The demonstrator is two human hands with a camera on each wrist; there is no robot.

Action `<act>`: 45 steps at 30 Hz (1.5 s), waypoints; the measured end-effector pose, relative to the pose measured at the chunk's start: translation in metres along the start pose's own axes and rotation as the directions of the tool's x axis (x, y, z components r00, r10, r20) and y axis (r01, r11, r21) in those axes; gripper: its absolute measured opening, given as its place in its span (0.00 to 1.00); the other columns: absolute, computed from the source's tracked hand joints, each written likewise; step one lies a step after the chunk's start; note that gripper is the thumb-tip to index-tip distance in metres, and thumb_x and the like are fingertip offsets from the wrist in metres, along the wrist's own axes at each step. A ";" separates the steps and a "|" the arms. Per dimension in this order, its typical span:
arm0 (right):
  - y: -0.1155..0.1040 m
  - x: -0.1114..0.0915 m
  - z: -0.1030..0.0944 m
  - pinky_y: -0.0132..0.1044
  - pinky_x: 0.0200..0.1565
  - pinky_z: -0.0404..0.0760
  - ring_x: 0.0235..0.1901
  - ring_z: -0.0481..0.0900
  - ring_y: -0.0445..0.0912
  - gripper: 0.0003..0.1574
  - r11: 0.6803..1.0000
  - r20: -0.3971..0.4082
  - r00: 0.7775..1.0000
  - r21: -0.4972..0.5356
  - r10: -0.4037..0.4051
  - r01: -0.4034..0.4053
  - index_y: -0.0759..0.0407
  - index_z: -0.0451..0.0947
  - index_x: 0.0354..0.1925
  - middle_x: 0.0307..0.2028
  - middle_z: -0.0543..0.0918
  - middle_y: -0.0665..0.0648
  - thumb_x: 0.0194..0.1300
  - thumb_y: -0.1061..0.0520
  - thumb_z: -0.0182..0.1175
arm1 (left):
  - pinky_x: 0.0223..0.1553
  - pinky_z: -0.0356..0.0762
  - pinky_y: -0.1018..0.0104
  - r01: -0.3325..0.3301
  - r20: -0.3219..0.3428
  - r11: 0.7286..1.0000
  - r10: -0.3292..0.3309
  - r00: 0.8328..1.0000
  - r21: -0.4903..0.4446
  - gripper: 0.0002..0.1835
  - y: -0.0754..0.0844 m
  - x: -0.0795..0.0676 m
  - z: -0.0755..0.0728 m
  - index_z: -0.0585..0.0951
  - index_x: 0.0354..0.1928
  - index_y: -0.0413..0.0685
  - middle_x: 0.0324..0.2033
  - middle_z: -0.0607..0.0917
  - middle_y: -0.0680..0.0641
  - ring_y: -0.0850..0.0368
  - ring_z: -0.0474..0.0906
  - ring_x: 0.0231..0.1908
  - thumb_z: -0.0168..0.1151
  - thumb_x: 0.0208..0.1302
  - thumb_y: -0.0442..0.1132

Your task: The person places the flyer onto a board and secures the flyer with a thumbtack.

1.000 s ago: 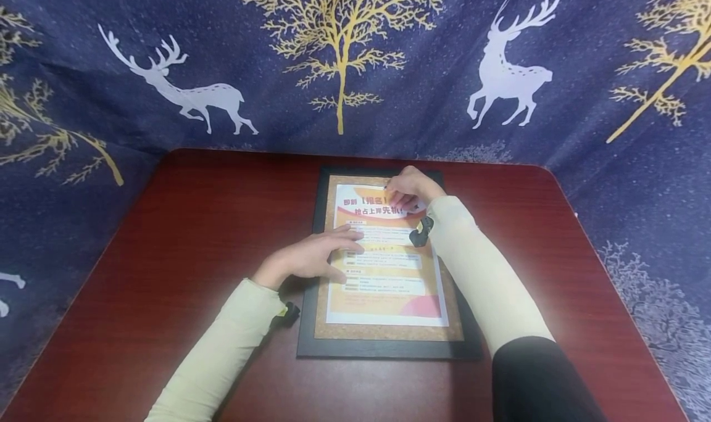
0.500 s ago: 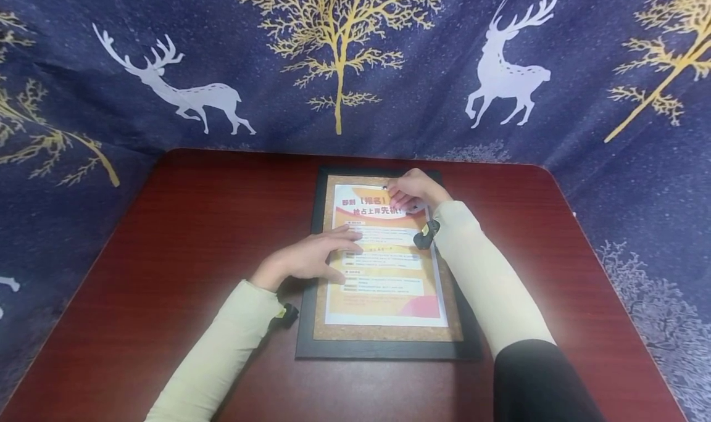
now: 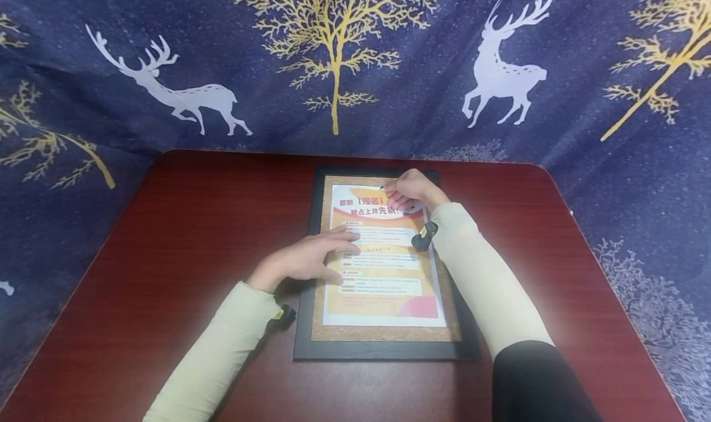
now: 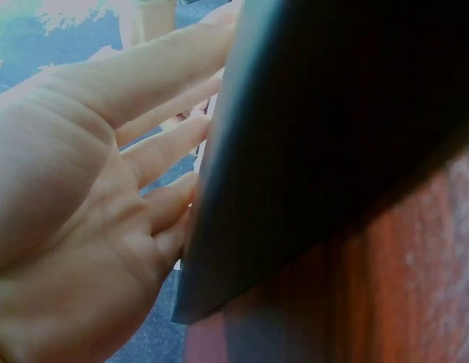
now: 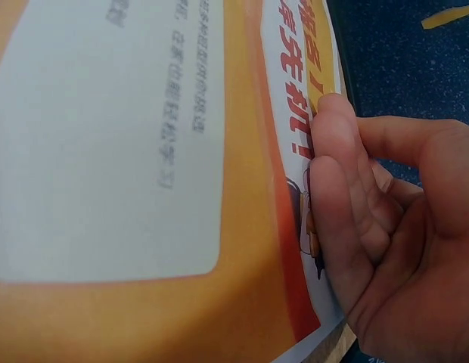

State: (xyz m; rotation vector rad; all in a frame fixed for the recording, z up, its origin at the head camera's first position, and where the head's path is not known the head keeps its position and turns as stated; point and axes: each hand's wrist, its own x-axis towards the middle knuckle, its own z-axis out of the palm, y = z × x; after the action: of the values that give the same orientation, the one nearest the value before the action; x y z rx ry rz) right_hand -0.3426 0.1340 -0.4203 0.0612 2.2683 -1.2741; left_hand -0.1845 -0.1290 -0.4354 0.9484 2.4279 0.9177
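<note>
A printed poster (image 3: 383, 314) in orange, white and pink lies on a framed corkboard (image 3: 386, 332) with a black border. My left hand (image 3: 302, 258) reaches over the board's left side, its fingers spread and resting on the poster. In the left wrist view that hand (image 4: 91, 197) lies along the dark frame edge (image 4: 212, 204), which hides the fingertips. My right hand (image 3: 413, 187) is at the poster's top edge, pinching a small dark push pin (image 3: 382, 188). In the right wrist view the right hand's (image 5: 401, 227) fingers are curled against the poster's heading; the pin is hidden there.
The board lies on a reddish-brown wooden table (image 3: 211, 224). Behind it hangs a dark blue cloth (image 3: 400, 119) printed with white deer and golden trees. A black wrist device (image 3: 424, 235) sits on the right sleeve, close over the poster.
The right hand shifts slightly at the poster's top edge and stays by the pin. The left hand keeps its place on the poster. The head view drifts a little.
</note>
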 end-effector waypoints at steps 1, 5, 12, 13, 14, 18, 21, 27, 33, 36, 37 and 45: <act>0.000 0.000 0.000 0.31 0.22 0.81 0.18 0.82 0.41 0.15 1.000 -0.001 1.000 0.001 -0.001 0.001 0.67 0.82 0.36 0.21 0.85 0.56 0.71 0.54 0.62 | 0.73 0.51 0.46 -0.001 -0.001 1.000 0.001 1.000 -0.001 0.34 0.000 0.000 0.000 0.77 0.66 0.50 0.74 0.64 0.50 0.50 0.45 0.77 0.77 0.55 0.38; -0.001 0.001 0.000 0.32 0.24 0.82 0.19 0.83 0.42 0.15 1.000 0.000 1.000 -0.004 -0.008 0.008 0.67 0.82 0.37 0.22 0.85 0.56 0.71 0.54 0.62 | 0.73 0.51 0.45 -0.002 0.000 1.000 0.002 1.000 -0.003 0.34 0.001 0.000 -0.001 0.77 0.66 0.49 0.74 0.64 0.49 0.49 0.45 0.77 0.77 0.55 0.38; -0.001 0.001 0.001 0.33 0.23 0.80 0.20 0.83 0.43 0.16 1.000 -0.008 1.000 -0.022 0.002 -0.002 0.66 0.82 0.35 0.22 0.86 0.56 0.71 0.53 0.61 | 0.73 0.50 0.45 0.006 -0.005 1.000 -0.006 1.000 0.003 0.34 0.003 0.000 -0.002 0.77 0.66 0.49 0.74 0.65 0.49 0.49 0.45 0.77 0.77 0.55 0.37; -0.001 0.001 0.001 0.33 0.23 0.80 0.20 0.83 0.43 0.16 1.000 -0.010 1.000 -0.025 0.001 -0.001 0.66 0.82 0.35 0.22 0.86 0.56 0.71 0.53 0.61 | 0.73 0.50 0.45 0.007 -0.005 1.000 -0.007 1.000 0.003 0.35 0.003 0.000 -0.002 0.77 0.66 0.49 0.74 0.64 0.49 0.49 0.45 0.77 0.77 0.55 0.37; -0.001 0.001 0.001 0.33 0.23 0.80 0.19 0.83 0.43 0.15 1.000 -0.013 1.000 -0.025 0.001 -0.001 0.66 0.83 0.35 0.22 0.86 0.57 0.71 0.54 0.61 | 0.73 0.50 0.45 0.007 -0.005 1.000 -0.007 1.000 0.002 0.34 0.003 0.000 -0.002 0.77 0.66 0.49 0.74 0.64 0.49 0.49 0.45 0.77 0.77 0.55 0.37; -0.001 0.001 0.001 0.33 0.24 0.81 0.19 0.82 0.43 0.15 1.000 -0.016 1.000 -0.027 -0.006 0.006 0.66 0.83 0.34 0.21 0.85 0.57 0.71 0.54 0.61 | 0.73 0.50 0.45 0.000 -0.002 1.000 0.000 1.000 0.004 0.34 0.002 0.000 -0.002 0.77 0.66 0.49 0.74 0.64 0.49 0.48 0.45 0.77 0.77 0.56 0.37; -0.001 0.001 0.001 0.33 0.24 0.81 0.18 0.82 0.42 0.15 0.999 -0.022 1.000 -0.035 -0.008 0.007 0.66 0.83 0.34 0.21 0.85 0.56 0.70 0.54 0.62 | 0.73 0.50 0.45 -0.016 -0.003 1.000 0.016 1.000 0.009 0.34 0.001 0.000 -0.001 0.77 0.66 0.48 0.74 0.64 0.48 0.47 0.45 0.77 0.76 0.56 0.37; -0.003 0.000 0.003 0.33 0.23 0.81 0.18 0.81 0.42 0.14 0.999 -0.033 0.999 -0.041 0.007 -0.009 0.66 0.83 0.35 0.21 0.86 0.57 0.69 0.54 0.63 | 0.73 0.50 0.46 -0.018 -0.003 1.000 0.018 1.000 0.015 0.34 0.001 0.000 -0.002 0.77 0.67 0.48 0.74 0.64 0.48 0.47 0.45 0.77 0.76 0.56 0.38; -0.005 -0.002 0.005 0.35 0.22 0.80 0.18 0.81 0.43 0.14 0.997 -0.057 0.998 -0.070 0.016 -0.020 0.65 0.83 0.34 0.21 0.86 0.56 0.69 0.54 0.62 | 0.73 0.49 0.46 -0.013 -0.005 1.000 0.013 1.000 0.015 0.34 0.001 0.000 -0.001 0.77 0.66 0.49 0.74 0.64 0.49 0.48 0.45 0.77 0.76 0.56 0.38; -0.005 -0.003 0.006 0.34 0.22 0.79 0.17 0.81 0.43 0.14 0.997 -0.063 0.998 -0.078 -0.006 0.001 0.66 0.83 0.33 0.20 0.85 0.56 0.69 0.55 0.61 | 0.73 0.50 0.47 -0.005 -0.003 1.000 0.005 1.000 0.009 0.34 0.001 -0.001 -0.001 0.77 0.67 0.50 0.75 0.64 0.50 0.50 0.45 0.77 0.76 0.56 0.38; -0.004 -0.003 0.007 0.34 0.22 0.79 0.18 0.81 0.43 0.14 0.997 -0.064 0.998 -0.079 -0.014 0.009 0.66 0.83 0.33 0.20 0.85 0.56 0.69 0.55 0.61 | 0.73 0.50 0.47 0.000 -0.001 1.000 0.000 1.000 0.008 0.34 0.001 0.000 0.000 0.77 0.67 0.50 0.75 0.64 0.50 0.51 0.45 0.77 0.76 0.56 0.38; 0.002 -0.001 0.012 0.32 0.20 0.79 0.16 0.81 0.43 0.15 0.988 -0.120 0.989 -0.135 -0.085 0.069 0.69 0.82 0.35 0.21 0.85 0.57 0.69 0.56 0.58 | 0.73 0.51 0.47 0.000 0.011 1.000 0.000 1.000 0.008 0.34 0.000 0.000 0.001 0.77 0.67 0.51 0.75 0.64 0.51 0.51 0.45 0.77 0.76 0.57 0.39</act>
State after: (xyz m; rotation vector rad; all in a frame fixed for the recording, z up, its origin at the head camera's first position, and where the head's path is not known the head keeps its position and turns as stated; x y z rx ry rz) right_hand -0.3364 0.1252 -0.4262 0.0069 2.4788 -1.1872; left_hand -0.1844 -0.1286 -0.4359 0.9537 2.4236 0.9010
